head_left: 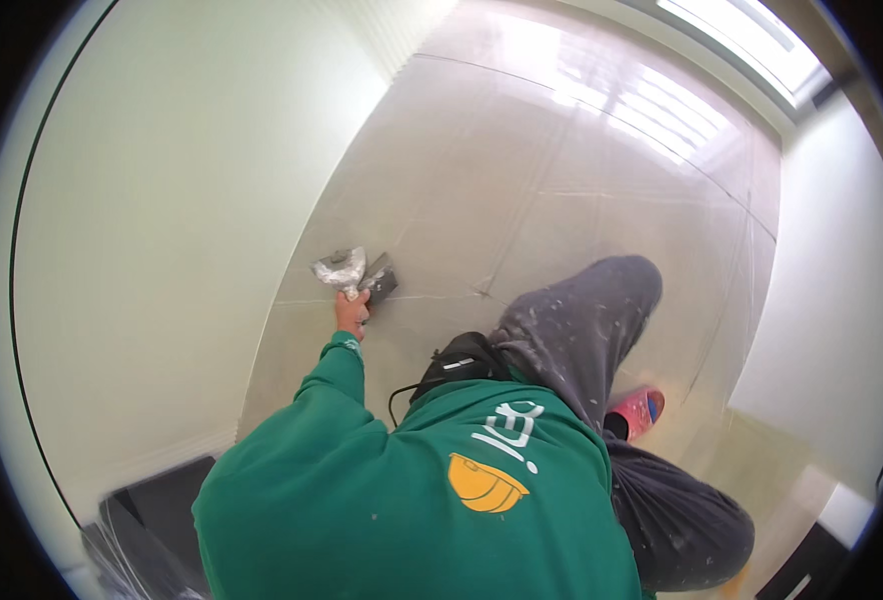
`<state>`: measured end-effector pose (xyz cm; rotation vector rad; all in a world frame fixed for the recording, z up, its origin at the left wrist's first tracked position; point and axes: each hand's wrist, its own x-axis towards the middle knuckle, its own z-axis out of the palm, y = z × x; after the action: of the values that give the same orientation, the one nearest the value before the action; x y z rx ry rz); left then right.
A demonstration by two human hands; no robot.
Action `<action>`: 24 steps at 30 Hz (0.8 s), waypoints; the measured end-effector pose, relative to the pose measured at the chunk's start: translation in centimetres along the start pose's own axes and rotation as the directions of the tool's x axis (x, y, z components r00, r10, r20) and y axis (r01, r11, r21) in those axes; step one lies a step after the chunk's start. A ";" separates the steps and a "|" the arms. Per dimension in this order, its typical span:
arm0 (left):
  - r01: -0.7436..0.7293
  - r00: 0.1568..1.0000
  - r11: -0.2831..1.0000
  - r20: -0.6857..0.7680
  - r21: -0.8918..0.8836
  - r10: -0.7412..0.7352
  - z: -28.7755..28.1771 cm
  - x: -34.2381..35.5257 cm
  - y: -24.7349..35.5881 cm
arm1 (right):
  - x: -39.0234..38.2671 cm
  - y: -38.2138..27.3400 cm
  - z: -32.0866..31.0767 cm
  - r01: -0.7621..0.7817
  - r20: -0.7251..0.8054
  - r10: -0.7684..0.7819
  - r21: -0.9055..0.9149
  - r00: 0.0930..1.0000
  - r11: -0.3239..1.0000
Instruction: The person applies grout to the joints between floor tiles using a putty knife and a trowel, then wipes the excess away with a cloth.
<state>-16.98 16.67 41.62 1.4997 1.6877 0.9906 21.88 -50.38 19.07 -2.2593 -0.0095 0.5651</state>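
Green-sleeved, the left hand point(353, 312) is gripping a white-smeared, broad-headed hand tool point(346, 275) toward the view's ten o'clock; a dark-grey flat blade point(383, 284) (its hold unclear) is jutting at the hand's one o'clock.

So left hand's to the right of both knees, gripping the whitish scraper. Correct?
Wrong side: in the head view, the left hand is to the left of both knees. It is gripping the whitish scraper, as you say.
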 end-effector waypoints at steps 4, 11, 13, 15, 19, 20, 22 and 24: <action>0.032 0.997 0.997 0.068 -0.073 -0.027 -1.6 0.0 -2.6 | -0.3 0.6 -1.6 -0.030 0.060 0.030 0.000 0.998 1.000; -0.331 0.930 0.869 -0.029 0.367 0.367 -3.0 0.5 -2.0 | -0.3 0.8 -3.2 -0.076 0.145 0.073 0.022 0.987 0.997; -0.243 0.912 0.776 -0.135 0.582 0.387 -2.2 0.9 -1.3 | -0.7 0.9 -4.0 -0.113 0.161 0.107 0.031 0.981 0.993; -0.245 0.885 0.721 -0.155 0.649 0.440 -0.6 1.4 -1.3 | -1.0 1.1 -5.2 -0.160 0.182 0.147 0.055 0.972 0.986; -0.283 0.699 0.405 -0.102 0.869 0.708 -1.6 5.4 -4.3 | 0.6 -0.3 -9.6 -0.258 0.366 0.208 0.094 0.907 0.961; -0.303 0.659 0.404 -0.116 0.863 0.743 -1.3 6.5 -4.7 | 2.4 -1.3 -11.1 -0.255 0.409 0.187 0.119 0.893 0.960; -0.290 0.599 0.405 -0.166 0.867 0.783 -3.2 7.2 -5.2 | 7.4 -3.6 -13.3 -0.208 0.491 0.081 0.209 0.867 0.955; -0.303 0.600 0.421 -0.172 0.855 0.781 -3.3 7.5 -6.5 | 11.9 -6.3 -15.2 -0.112 0.490 -0.086 0.361 0.867 0.926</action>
<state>-23.96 23.42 37.64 2.7471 2.2163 1.2129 39.77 -54.50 27.74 -1.6863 -0.1339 1.0533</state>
